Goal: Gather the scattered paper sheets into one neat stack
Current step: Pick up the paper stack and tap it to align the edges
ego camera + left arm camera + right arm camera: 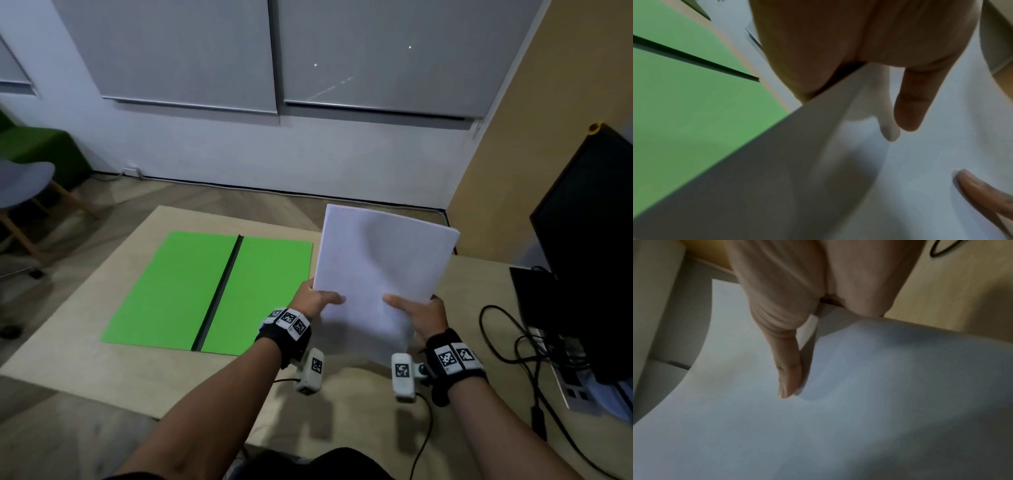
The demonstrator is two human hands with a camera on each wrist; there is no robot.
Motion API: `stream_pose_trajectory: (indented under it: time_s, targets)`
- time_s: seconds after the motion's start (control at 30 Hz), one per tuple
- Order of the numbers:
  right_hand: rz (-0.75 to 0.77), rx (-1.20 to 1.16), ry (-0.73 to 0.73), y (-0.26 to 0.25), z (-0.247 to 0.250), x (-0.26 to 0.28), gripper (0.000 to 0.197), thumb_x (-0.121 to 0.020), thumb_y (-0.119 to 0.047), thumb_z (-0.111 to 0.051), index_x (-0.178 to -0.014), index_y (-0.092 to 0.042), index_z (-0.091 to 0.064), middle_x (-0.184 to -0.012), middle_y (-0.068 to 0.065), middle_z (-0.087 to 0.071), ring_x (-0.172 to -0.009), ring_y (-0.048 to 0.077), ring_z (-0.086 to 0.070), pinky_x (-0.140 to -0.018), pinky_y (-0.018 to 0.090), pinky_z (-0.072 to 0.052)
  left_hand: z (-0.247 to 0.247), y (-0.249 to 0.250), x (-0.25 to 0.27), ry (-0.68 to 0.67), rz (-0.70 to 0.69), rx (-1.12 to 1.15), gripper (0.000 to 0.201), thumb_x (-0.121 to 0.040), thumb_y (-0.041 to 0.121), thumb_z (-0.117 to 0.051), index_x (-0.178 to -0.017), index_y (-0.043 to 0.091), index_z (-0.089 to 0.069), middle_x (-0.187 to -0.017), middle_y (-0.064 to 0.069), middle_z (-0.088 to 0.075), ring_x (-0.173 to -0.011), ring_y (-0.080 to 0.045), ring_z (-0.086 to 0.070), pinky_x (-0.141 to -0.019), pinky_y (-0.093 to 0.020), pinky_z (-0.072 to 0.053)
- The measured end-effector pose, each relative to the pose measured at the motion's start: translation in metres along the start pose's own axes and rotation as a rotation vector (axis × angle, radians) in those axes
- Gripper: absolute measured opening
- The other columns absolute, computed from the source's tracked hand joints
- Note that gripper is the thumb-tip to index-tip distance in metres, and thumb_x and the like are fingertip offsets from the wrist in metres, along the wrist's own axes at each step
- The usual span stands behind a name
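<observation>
You hold the paper sheets (380, 274) up in the air over the table (85, 359), right of the green mat (178, 291). Your left hand (313, 301) and right hand (423, 315) each pinch a side. No loose sheets show, so I think you are squaring up. Next, tap the edges even and lay the stack down flat.

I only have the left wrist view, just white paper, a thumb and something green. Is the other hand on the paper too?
Observer: Yes, the right hand grips the white paper stack at its near edge, opposite the left hand.
Operator: Is the stack on the table?
Observer: No, it is held tilted above the light wooden table.
Operator: And the green thing?
Observer: A flat green folder, open on the table, left of the stack.
</observation>
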State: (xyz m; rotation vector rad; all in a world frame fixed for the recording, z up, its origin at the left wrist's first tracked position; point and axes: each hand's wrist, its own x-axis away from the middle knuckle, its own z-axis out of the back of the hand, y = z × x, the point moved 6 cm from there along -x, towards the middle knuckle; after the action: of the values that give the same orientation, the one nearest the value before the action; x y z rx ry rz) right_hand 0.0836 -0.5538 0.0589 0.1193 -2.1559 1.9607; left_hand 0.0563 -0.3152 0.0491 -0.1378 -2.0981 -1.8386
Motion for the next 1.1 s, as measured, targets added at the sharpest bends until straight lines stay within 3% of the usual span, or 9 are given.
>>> stream_pose_trajectory:
  time_s: [0.13,0.23,0.4,0.47,0.57,0.67,0.8,1.0,1.1]
  targets:
    - [-0.050,0.016,-0.047,0.016,-0.023,0.007,0.033,-0.059,0.002,-0.089,-0.087,-0.001,-0.072,-0.080,0.003,-0.075,-0.064,0.012,-0.071,-0.056,0.019,-0.054,0.033,-0.019,0.009,0.004,0.038,-0.098,0.041,-0.055,0.017,-0.083,-0.093,0.005,-0.074,-0.089,-0.008,-0.076,-0.076,-0.018,-0.070,-0.077,-0.031,-0.057]
    - [-0.134,0.042,-0.100,0.034,-0.040,0.003,0.044,-0.054,-0.005,-0.092,-0.092,0.003,-0.072,-0.089,0.010,-0.076,-0.077,0.021,-0.074,-0.069,0.030,-0.059,0.056,-0.024,0.012,0.005,0.071,-0.085,0.035,-0.068,0.003,-0.084,-0.101,0.004,-0.071,-0.101,-0.013,-0.073,-0.087,-0.021,-0.068,-0.086,-0.032,-0.053]
    - [-0.283,0.101,-0.158,0.056,-0.080,0.002,0.078,-0.033,-0.027,-0.100,-0.098,0.003,-0.072,-0.094,0.011,-0.076,-0.087,0.029,-0.073,-0.088,0.045,-0.057,0.096,-0.024,0.008,0.049,0.112,-0.121,0.010,-0.079,-0.003,-0.075,-0.086,0.003,-0.071,-0.082,-0.008,-0.074,-0.080,-0.021,-0.071,-0.075,-0.024,-0.055]
    - [-0.295,0.111,-0.184,0.055,-0.099,0.005,0.066,-0.046,-0.022,-0.098,-0.100,0.003,-0.072,-0.097,0.014,-0.075,-0.087,0.028,-0.073,-0.084,0.040,-0.058,0.114,-0.028,0.008,0.067,0.152,-0.033,0.013,-0.077,-0.011,-0.072,-0.077,0.001,-0.067,-0.070,-0.009,-0.069,-0.070,-0.023,-0.067,-0.067,-0.025,-0.056]
    - [-0.309,-0.043,-0.302,0.056,-0.128,0.026,0.050,-0.066,-0.008,-0.087,-0.112,-0.001,-0.067,-0.113,0.017,-0.070,-0.097,0.028,-0.071,-0.077,0.032,-0.058,0.145,-0.038,-0.002,0.090,0.173,0.070,0.023,-0.070,-0.004,-0.077,-0.090,-0.007,-0.066,-0.088,-0.017,-0.071,-0.087,-0.031,-0.067,-0.086,-0.036,-0.056]
    - [-0.426,-0.001,-0.415,0.082,-0.151,0.052,0.052,-0.073,-0.015,-0.084,-0.119,-0.003,-0.064,-0.114,0.013,-0.071,-0.104,0.029,-0.069,-0.082,0.036,-0.057,0.181,-0.041,-0.015,0.169,0.206,0.000,0.022,-0.074,0.007,-0.080,-0.092,0.000,-0.068,-0.097,-0.014,-0.073,-0.090,-0.025,-0.069,-0.085,-0.031,-0.053]
    - [-0.458,0.156,-0.284,0.121,-0.182,0.064,0.038,-0.079,-0.002,-0.077,-0.115,-0.001,-0.066,-0.115,0.013,-0.070,-0.105,0.029,-0.067,-0.102,0.046,-0.048,0.217,-0.043,-0.030,0.197,0.324,-0.222,0.033,-0.076,0.014,-0.080,-0.102,0.009,-0.061,-0.094,-0.011,-0.065,-0.096,-0.028,-0.067,-0.080,-0.032,-0.053]
    - [-0.390,0.134,-0.110,0.130,-0.217,0.056,0.023,-0.077,0.006,-0.075,-0.095,-0.006,-0.071,-0.102,0.012,-0.074,-0.094,0.030,-0.070,-0.091,0.044,-0.053,0.247,-0.053,-0.051,0.134,0.319,-0.196,0.052,-0.079,0.014,-0.080,-0.127,0.004,-0.062,-0.122,-0.011,-0.068,-0.102,-0.026,-0.066,-0.086,-0.034,-0.051]
    - [-0.361,0.115,-0.085,0.125,-0.228,0.047,0.021,-0.078,0.008,-0.073,-0.095,-0.005,-0.071,-0.103,0.014,-0.073,-0.089,0.028,-0.071,-0.083,0.039,-0.054,0.274,-0.051,-0.056,0.165,0.324,-0.400,0.058,-0.086,0.031,-0.074,-0.136,0.010,-0.054,-0.130,-0.009,-0.062,-0.113,-0.028,-0.061,-0.095,-0.035,-0.049]
